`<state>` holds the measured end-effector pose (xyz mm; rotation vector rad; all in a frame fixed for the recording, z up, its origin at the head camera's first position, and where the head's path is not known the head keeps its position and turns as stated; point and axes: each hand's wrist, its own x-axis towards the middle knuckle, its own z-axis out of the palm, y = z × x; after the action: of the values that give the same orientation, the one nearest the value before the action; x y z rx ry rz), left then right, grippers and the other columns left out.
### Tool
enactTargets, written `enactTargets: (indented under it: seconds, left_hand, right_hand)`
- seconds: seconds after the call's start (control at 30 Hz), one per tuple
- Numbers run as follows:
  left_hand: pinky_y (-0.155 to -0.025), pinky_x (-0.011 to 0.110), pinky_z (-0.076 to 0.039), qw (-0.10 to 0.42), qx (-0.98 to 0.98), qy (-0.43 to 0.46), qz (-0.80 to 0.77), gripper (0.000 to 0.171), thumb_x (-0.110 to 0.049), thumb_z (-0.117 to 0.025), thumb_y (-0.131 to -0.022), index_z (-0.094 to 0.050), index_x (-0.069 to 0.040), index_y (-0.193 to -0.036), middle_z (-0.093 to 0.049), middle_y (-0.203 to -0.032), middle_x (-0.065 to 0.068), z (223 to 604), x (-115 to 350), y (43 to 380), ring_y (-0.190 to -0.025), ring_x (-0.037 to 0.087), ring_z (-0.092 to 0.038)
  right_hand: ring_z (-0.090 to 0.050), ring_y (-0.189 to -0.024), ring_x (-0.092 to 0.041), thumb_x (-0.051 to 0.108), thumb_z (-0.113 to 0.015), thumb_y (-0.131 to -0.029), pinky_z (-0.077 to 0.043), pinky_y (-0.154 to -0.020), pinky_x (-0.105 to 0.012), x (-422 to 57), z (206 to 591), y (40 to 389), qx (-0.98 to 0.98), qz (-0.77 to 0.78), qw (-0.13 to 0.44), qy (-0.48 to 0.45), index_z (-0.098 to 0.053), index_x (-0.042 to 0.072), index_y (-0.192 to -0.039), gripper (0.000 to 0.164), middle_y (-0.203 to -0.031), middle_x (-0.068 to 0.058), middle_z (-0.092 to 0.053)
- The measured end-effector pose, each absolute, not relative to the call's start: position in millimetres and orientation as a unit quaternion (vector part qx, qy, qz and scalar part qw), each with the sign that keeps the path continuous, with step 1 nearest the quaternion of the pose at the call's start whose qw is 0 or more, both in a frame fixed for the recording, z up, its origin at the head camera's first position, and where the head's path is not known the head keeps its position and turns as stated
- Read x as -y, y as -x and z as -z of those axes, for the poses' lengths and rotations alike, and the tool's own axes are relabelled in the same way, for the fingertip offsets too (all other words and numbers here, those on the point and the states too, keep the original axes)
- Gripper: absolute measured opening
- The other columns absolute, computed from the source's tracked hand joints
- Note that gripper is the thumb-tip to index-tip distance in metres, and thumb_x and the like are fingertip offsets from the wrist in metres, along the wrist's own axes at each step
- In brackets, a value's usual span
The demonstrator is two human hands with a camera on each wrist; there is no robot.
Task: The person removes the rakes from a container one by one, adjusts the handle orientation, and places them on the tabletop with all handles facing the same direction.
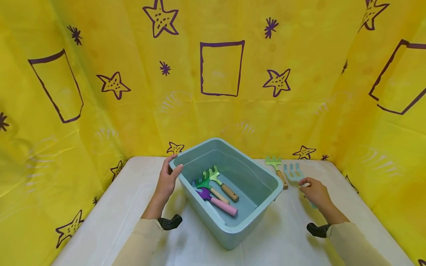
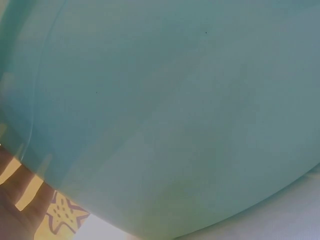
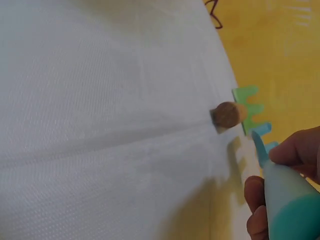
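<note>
Found left hand [image 1: 166, 183] gripping left corner of pale blue-green rectangular plastic bin [image 1: 233, 239], and right hand [image 1: 314, 192] pinching handle of pale-blue pronged toy fork [image 1: 293, 177], right of the bin at white-covered table [image 1: 279, 236]. Judge prongs liable to snag on adjacent light-green toy rake with brown wooden handle [image 1: 281, 178] if dragged sideways, and fork liable to twist free on any loosening of the pinch. Cannot confirm contact between prongs and table; note blue tool [image 1: 193, 183] in bin mostly hidden near purple-headed, pink-handled toy rake [image 1: 219, 204], and left hand cut off in left wrist view
</note>
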<state>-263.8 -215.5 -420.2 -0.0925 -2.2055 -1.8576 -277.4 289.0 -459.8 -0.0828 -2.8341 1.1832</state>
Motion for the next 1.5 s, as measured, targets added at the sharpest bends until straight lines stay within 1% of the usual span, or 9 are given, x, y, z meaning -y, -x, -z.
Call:
enactTargets:
  seconds: [0.17, 0.33, 0.43, 0.67, 0.9, 1.0, 1.13, 1.4, 1.5]
  left_hand:
    - [-0.108, 0.052, -0.033, 0.129, 0.757, 0.036, 0.64, 0.054, -0.032, -0.056, -0.098, -0.032, -0.021, -0.146, -0.036, -0.147, 0.012, 420, 216, 264, -0.133, 0.033, -0.037]
    - [-0.108, 0.053, -0.032, 0.13, 0.754, 0.035, 0.643, 0.054, -0.032, -0.056, -0.098, -0.032, -0.021, -0.145, -0.037, -0.147, 0.013, 421, 216, 264, -0.132, 0.034, -0.037]
    - [-0.108, 0.052, -0.032, 0.125, 0.755, 0.036, 0.642, 0.055, -0.033, -0.056, -0.098, -0.032, -0.021, -0.146, -0.037, -0.147, 0.012, 423, 215, 265, -0.133, 0.033, -0.037]
    - [-0.108, 0.051, -0.032, 0.124, 0.757, 0.031, 0.64, 0.053, -0.032, -0.057, -0.098, -0.033, -0.025, -0.145, -0.037, -0.147, 0.008, 424, 215, 265, -0.135, 0.032, -0.036]
    - [-0.108, 0.052, -0.032, 0.122, 0.757, 0.036, 0.641, 0.054, -0.034, -0.056, -0.098, -0.032, -0.025, -0.145, -0.037, -0.148, 0.009, 424, 214, 265, -0.135, 0.032, -0.036]
    - [-0.108, 0.051, -0.033, 0.124, 0.759, 0.031, 0.638, 0.054, -0.035, -0.057, -0.098, -0.033, -0.027, -0.145, -0.037, -0.147, 0.007, 423, 213, 264, -0.134, 0.031, -0.037]
    - [-0.107, 0.051, -0.034, 0.126, 0.762, 0.026, 0.635, 0.054, -0.036, -0.057, -0.097, -0.032, -0.03, -0.145, -0.037, -0.148, 0.004, 421, 213, 264, -0.135, 0.029, -0.037]
    - [-0.109, 0.051, -0.029, 0.107, 0.756, 0.029, 0.645, 0.057, -0.026, -0.054, -0.1, -0.027, -0.017, -0.149, -0.033, -0.151, 0.013, 397, 206, 247, -0.137, 0.034, -0.032]
    - [-0.109, 0.051, -0.03, 0.107, 0.758, 0.028, 0.642, 0.057, -0.025, -0.054, -0.099, -0.027, -0.015, -0.149, -0.033, -0.151, 0.014, 392, 205, 243, -0.137, 0.035, -0.032]
  right_hand:
    - [-0.054, -0.065, -0.022, 0.011, -0.056, -0.089, -0.044, -0.055, -0.033, -292, 465, 287, 0.933, -0.358, 0.036, 0.027, -0.064, -0.002, -0.105, 0.023, -0.08, -0.013, -0.063]
    - [-0.056, -0.085, -0.036, 0.012, -0.057, -0.089, -0.049, -0.073, -0.046, -295, 470, 294, 0.938, -0.342, 0.037, 0.033, -0.066, -0.004, -0.111, 0.028, -0.103, -0.027, -0.061]
    - [-0.054, -0.096, -0.041, 0.011, -0.058, -0.09, -0.047, -0.083, -0.053, -297, 475, 297, 0.938, -0.342, 0.035, 0.041, -0.066, -0.005, -0.114, 0.029, -0.113, -0.032, -0.058]
    - [-0.05, -0.098, -0.041, 0.007, -0.056, -0.091, -0.046, -0.083, -0.053, -300, 486, 303, 0.936, -0.345, 0.031, 0.064, -0.065, -0.006, -0.114, 0.028, -0.115, -0.032, -0.056]
    - [-0.046, -0.111, -0.049, 0.004, -0.056, -0.09, -0.039, -0.096, -0.061, -301, 486, 309, 0.939, -0.338, 0.005, 0.07, -0.06, -0.007, -0.121, 0.034, -0.124, -0.036, -0.05]
    - [-0.048, -0.109, -0.05, 0.004, -0.057, -0.086, -0.04, -0.094, -0.062, -302, 485, 309, 0.948, -0.314, 0.01, 0.046, -0.059, -0.008, -0.122, 0.038, -0.12, -0.037, -0.052]
    - [-0.054, -0.094, -0.044, 0.001, -0.06, -0.081, -0.046, -0.082, -0.058, -306, 483, 302, 0.961, -0.274, 0.042, -0.003, -0.061, -0.009, -0.117, 0.038, -0.103, -0.033, -0.057]
    - [-0.057, -0.093, -0.045, 0.001, -0.063, -0.082, -0.047, -0.081, -0.058, -309, 472, 288, 0.969, -0.244, 0.004, -0.04, -0.06, -0.008, -0.118, 0.037, -0.104, -0.034, -0.059]
    - [-0.057, -0.094, -0.045, 0.002, -0.063, -0.082, -0.048, -0.081, -0.058, -309, 472, 289, 0.969, -0.244, -0.001, -0.039, -0.06, -0.008, -0.119, 0.038, -0.106, -0.036, -0.058]
